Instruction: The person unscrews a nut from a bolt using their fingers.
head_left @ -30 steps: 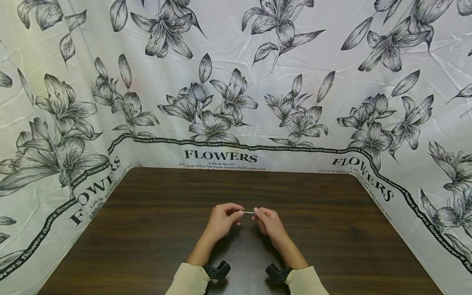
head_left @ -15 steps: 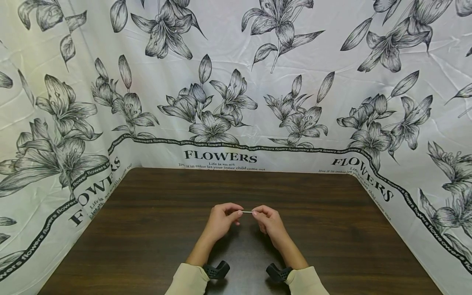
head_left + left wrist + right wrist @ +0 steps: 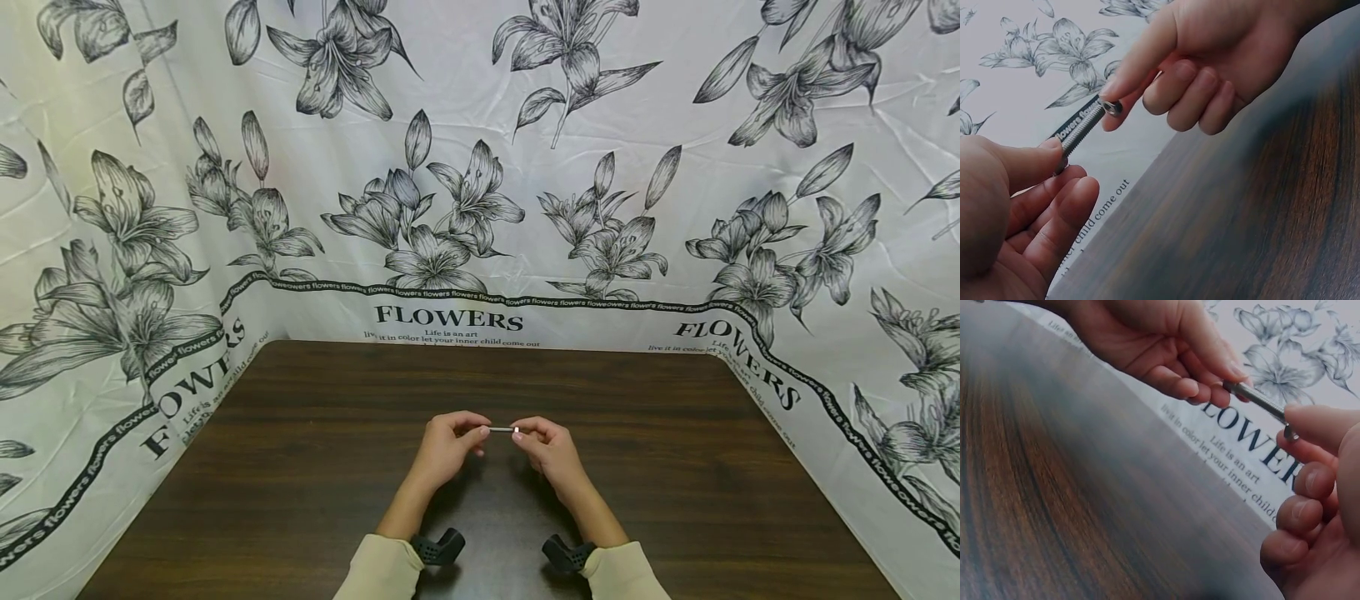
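Both hands meet over the table's middle on a silver threaded bolt [image 3: 1084, 130], held nearly level between them in the head view. My left hand [image 3: 442, 447] pinches its head end [image 3: 1230, 386] between thumb and fingers, hiding part of it. At the bolt's other end sits a small metal nut [image 3: 1112, 108], pinched by the thumb and forefinger of my right hand [image 3: 552, 452]. Thread shows bare between the two sets of fingertips. The right hand's other fingers [image 3: 1297, 512] curl toward the palm beneath.
A dark brown wooden table [image 3: 315, 467] lies under both hands. White cloth [image 3: 600, 325] printed with flowers hangs along its back and sides. Black cameras [image 3: 441, 547] are strapped at both wrists, near the cream sleeves [image 3: 384, 568].
The left hand has shifted slightly left and away from the person with the bolt. Right thumb and forefinger have changed their placement at the nut end, and more bolt shows between the hands.
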A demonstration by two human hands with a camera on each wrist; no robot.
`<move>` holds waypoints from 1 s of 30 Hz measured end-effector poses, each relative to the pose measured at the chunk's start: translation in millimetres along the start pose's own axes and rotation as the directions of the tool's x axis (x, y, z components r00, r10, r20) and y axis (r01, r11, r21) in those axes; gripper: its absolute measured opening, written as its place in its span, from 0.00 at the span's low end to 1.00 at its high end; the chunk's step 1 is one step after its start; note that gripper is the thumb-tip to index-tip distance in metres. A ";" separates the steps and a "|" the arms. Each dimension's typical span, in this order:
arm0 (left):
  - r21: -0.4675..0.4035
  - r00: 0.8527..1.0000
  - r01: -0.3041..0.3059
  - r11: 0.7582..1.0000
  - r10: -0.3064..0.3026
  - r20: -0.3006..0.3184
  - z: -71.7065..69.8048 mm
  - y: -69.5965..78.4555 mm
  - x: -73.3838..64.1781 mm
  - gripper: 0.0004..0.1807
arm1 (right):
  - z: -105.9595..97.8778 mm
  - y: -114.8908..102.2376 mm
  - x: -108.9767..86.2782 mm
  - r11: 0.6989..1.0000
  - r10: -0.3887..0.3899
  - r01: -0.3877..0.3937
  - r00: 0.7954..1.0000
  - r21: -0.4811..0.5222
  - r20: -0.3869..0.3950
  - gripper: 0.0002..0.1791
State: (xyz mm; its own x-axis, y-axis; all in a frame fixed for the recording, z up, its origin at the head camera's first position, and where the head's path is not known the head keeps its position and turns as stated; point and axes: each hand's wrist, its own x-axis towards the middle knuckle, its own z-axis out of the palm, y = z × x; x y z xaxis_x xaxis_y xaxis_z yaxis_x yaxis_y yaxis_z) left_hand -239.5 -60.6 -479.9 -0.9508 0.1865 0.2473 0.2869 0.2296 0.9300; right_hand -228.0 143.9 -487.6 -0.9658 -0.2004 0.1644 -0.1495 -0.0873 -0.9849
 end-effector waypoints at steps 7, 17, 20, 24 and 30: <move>0.009 1.000 0.008 1.000 -0.008 0.003 -4.3 -5.3 -0.4 0.08 | -3.9 18.6 6.9 0.958 -0.075 0.049 0.994 -0.284 -0.080 0.08; 0.033 0.998 0.061 0.998 -0.062 0.012 -7.6 -16.3 1.0 0.08 | -9.7 21.2 5.8 0.755 -0.163 0.093 0.986 -0.649 -0.048 0.08; 0.032 0.998 0.061 0.998 -0.062 0.017 -7.6 -16.2 0.9 0.08 | -12.9 21.7 5.5 0.694 -0.156 0.072 0.986 -0.716 -0.052 0.09; 0.036 0.998 0.066 0.997 -0.067 0.020 -7.6 -17.0 0.2 0.07 | -18.9 22.5 3.9 0.601 -0.154 0.040 0.986 -0.798 -0.067 0.09; 0.101 0.998 0.061 0.993 -0.063 0.012 -8.9 -21.9 -0.9 0.06 | -22.8 21.7 1.2 0.488 -0.121 -0.010 0.989 -0.873 -0.079 0.11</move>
State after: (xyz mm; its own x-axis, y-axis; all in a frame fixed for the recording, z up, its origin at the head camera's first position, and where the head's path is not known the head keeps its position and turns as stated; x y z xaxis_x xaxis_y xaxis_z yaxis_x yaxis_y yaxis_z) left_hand -246.0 -74.4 -498.1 -0.9655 0.1828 0.1854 0.2385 0.3355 0.9114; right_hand -237.2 164.0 -510.0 -0.9542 -0.1104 0.2779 -0.2481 0.8111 -0.5296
